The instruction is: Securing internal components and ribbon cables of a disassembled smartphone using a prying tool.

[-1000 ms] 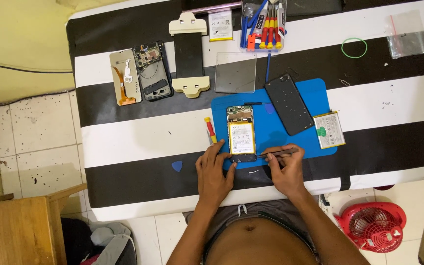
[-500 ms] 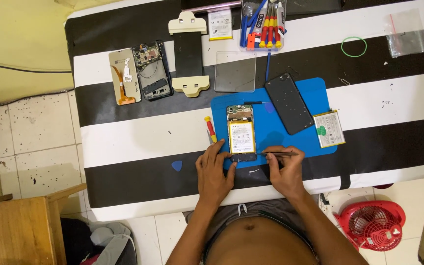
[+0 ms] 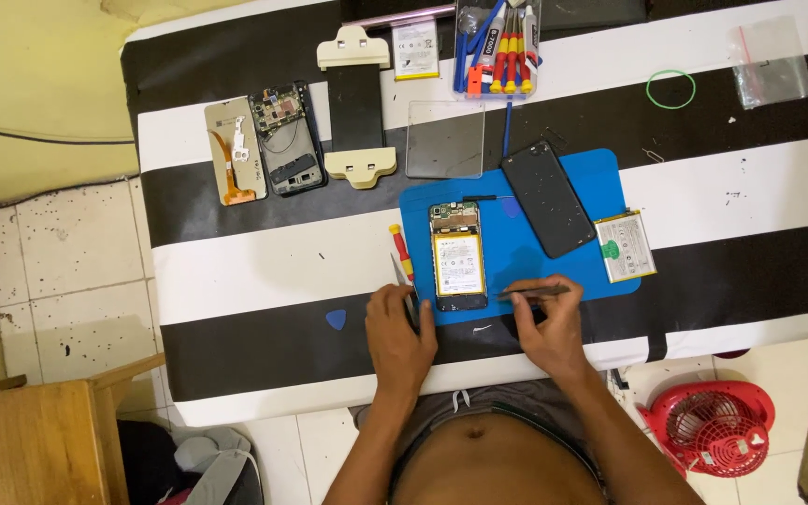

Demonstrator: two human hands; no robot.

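— 1 big table (image 3: 236,281), striped black and white, fills the view. What sits on it?

— Largest first: a blue mat (image 3: 572,187) just past the person's hands. Up at 11 o'clock lie a black-and-cream clamp jig (image 3: 355,103), a stripped phone frame (image 3: 284,140) and a gold-backed panel (image 3: 234,151). A clear glass sheet (image 3: 444,138) rests at 12 o'clock, just off the mat's far edge.

— And on the mat?

— 2 phones. A black phone back (image 3: 546,198) lies tilted at 1 o'clock. The opened phone (image 3: 458,256), battery showing, lies straight at the mat's left side, near edge just beyond the hands. A loose battery (image 3: 625,245) sits at 3 o'clock on the mat's right edge.

— The hands?

— The left hand (image 3: 400,329) rests at 7 o'clock of the opened phone, fingers curled and touching its bottom-left corner. The right hand (image 3: 546,327), at 5 o'clock, has its fingers pinched on thin tweezers (image 3: 533,292) lying level, tip pointing at the phone's lower right edge.

— Smaller bits?

— A red-handled screwdriver (image 3: 402,251) at 9 o'clock of the phone, a blue pick (image 3: 336,320) left of the left hand, a green ring (image 3: 670,89) far at 2 o'clock.
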